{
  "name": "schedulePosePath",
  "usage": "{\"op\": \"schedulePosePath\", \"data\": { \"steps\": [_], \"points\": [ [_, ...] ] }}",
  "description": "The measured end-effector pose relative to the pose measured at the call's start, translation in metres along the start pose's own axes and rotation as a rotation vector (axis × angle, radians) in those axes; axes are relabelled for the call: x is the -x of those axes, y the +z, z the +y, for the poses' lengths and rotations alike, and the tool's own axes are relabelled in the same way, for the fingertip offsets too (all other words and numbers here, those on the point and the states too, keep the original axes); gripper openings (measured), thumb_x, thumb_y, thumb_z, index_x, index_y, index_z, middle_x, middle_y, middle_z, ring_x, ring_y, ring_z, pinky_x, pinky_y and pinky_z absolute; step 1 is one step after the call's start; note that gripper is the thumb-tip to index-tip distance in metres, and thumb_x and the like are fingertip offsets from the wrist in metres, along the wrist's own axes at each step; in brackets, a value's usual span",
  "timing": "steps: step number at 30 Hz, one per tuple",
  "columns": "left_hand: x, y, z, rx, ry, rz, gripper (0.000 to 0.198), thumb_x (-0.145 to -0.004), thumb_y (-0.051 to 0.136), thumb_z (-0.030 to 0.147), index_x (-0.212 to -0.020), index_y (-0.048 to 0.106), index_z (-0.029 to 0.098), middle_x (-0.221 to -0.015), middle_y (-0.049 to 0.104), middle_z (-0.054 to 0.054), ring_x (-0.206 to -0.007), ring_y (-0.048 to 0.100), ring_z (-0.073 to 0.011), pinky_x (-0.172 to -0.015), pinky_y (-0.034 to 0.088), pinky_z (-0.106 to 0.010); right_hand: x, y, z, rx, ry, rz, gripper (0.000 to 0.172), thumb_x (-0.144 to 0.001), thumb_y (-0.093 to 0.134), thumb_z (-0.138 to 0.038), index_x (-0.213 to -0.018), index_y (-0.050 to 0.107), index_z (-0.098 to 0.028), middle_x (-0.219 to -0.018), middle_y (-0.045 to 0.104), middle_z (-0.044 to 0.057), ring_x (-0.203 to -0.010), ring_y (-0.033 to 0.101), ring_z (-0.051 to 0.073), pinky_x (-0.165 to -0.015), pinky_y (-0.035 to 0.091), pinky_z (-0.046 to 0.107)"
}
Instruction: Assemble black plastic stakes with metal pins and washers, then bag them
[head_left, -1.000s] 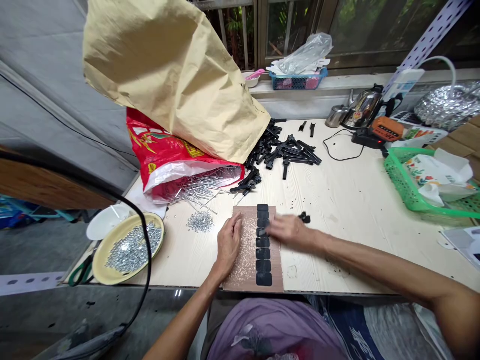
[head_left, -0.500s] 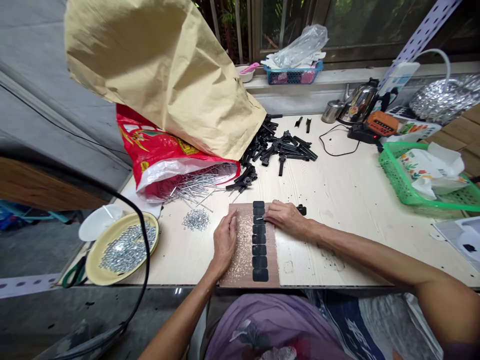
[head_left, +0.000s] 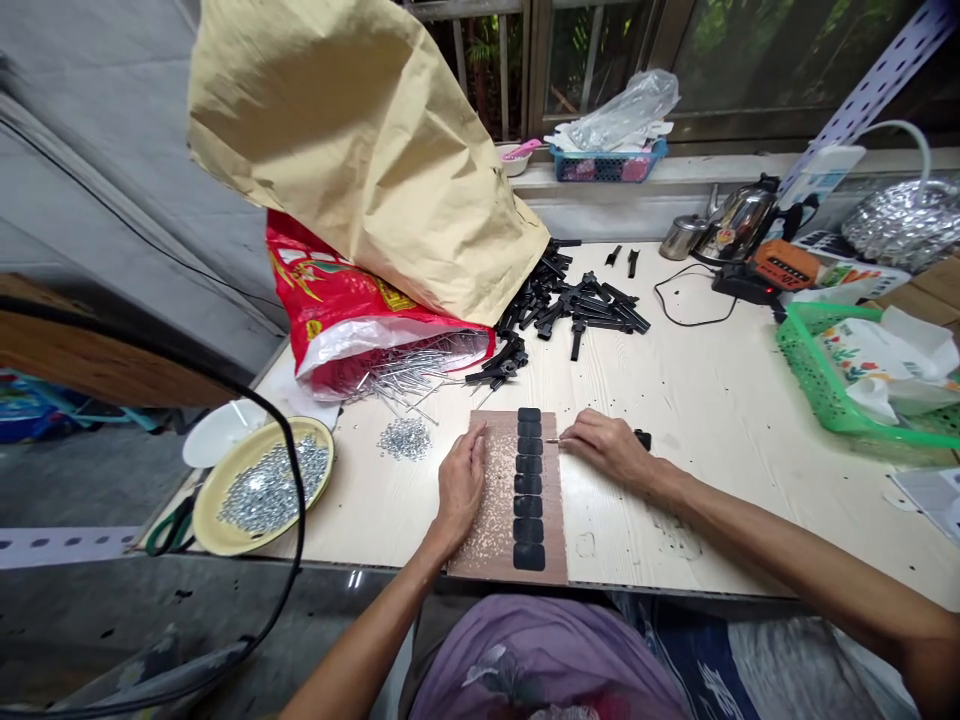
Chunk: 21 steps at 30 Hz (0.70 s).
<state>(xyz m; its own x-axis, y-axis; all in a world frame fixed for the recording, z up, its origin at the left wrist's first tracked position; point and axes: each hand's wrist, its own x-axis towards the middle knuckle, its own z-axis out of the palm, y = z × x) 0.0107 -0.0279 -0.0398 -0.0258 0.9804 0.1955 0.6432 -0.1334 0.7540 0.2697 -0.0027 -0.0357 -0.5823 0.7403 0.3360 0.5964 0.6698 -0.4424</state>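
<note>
A brown board (head_left: 553, 520) lies at the table's near edge with a column of several black plastic pieces (head_left: 529, 485) on it and small metal bits (head_left: 496, 500) scattered on its left half. My left hand (head_left: 459, 487) rests flat on the board's left side, fingers stretched out. My right hand (head_left: 606, 447) sits at the board's right edge, fingers pinched on a thin metal pin (head_left: 553, 441) that points at the black pieces. A single black piece (head_left: 643, 439) lies just behind my right hand.
A tan paper sack (head_left: 367, 150) leans over a red bag (head_left: 352, 310) spilling long nails (head_left: 405, 378). Black plastic parts (head_left: 570, 300) are heaped mid-table. A yellow plate of screws (head_left: 262, 485), scissors (head_left: 171, 528), a kettle (head_left: 739, 225) and a green basket (head_left: 840, 390) stand around.
My right hand has drawn back from the black pieces to the board's right edge, and a thin pin now shows at its fingertips. My left hand has stayed on the board.
</note>
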Motion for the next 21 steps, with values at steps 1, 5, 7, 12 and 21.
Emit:
{"op": "schedulePosePath", "data": {
  "steps": [1, 5, 7, 12, 21],
  "points": [
    [0.0, 0.0, 0.0, 0.004, 0.001, 0.001, 0.035, -0.093, 0.038, 0.028, -0.12, 0.058, 0.017, -0.118, 0.063, -0.011, -0.107, 0.059, -0.0211, -0.094, 0.045, -0.037, -0.001, -0.003, 0.007, -0.003, 0.035, 0.003, 0.024, -0.094, 0.044, -0.028, -0.095, 0.064, -0.016, -0.083, 0.062, 0.006, -0.075, 0.055, 0.014, -0.062, 0.047, 0.028],
    [0.0, -0.001, 0.001, 0.012, -0.005, 0.007, 0.035, -0.093, 0.039, 0.029, -0.12, 0.058, 0.018, -0.117, 0.064, -0.01, -0.104, 0.06, -0.0208, -0.092, 0.046, -0.037, 0.002, -0.007, 0.018, -0.002, 0.117, -0.004, 0.025, -0.095, 0.044, -0.03, -0.096, 0.065, -0.018, -0.085, 0.063, 0.006, -0.078, 0.057, 0.015, -0.063, 0.046, 0.028],
    [0.0, -0.001, 0.002, 0.016, -0.005, 0.008, 0.035, -0.093, 0.039, 0.029, -0.12, 0.058, 0.017, -0.116, 0.064, -0.01, -0.104, 0.06, -0.0207, -0.092, 0.046, -0.036, 0.007, -0.008, 0.019, 0.018, 0.146, 0.012, 0.026, -0.095, 0.043, -0.031, -0.096, 0.065, -0.018, -0.086, 0.063, 0.006, -0.078, 0.057, 0.015, -0.062, 0.045, 0.027],
    [0.001, -0.001, 0.001, 0.025, -0.014, 0.009, 0.035, -0.093, 0.038, 0.028, -0.12, 0.058, 0.016, -0.116, 0.064, -0.011, -0.106, 0.059, -0.0206, -0.092, 0.045, -0.035, 0.01, -0.022, 0.026, 0.203, 0.155, 0.044, 0.025, -0.093, 0.046, -0.033, -0.086, 0.066, -0.018, -0.083, 0.064, 0.006, -0.075, 0.055, 0.016, -0.061, 0.04, 0.028],
    [0.01, -0.025, 0.002, 0.039, -0.011, 0.151, 0.03, -0.093, 0.042, 0.027, -0.114, 0.061, 0.017, -0.099, 0.063, -0.008, -0.09, 0.059, -0.0171, -0.079, 0.047, -0.029, -0.118, 0.025, 0.006, 0.458, -0.303, -0.003, 0.018, -0.092, 0.048, -0.022, -0.091, 0.066, -0.022, -0.091, 0.062, 0.006, -0.084, 0.043, 0.019, -0.07, 0.029, 0.031]
  ]
}}
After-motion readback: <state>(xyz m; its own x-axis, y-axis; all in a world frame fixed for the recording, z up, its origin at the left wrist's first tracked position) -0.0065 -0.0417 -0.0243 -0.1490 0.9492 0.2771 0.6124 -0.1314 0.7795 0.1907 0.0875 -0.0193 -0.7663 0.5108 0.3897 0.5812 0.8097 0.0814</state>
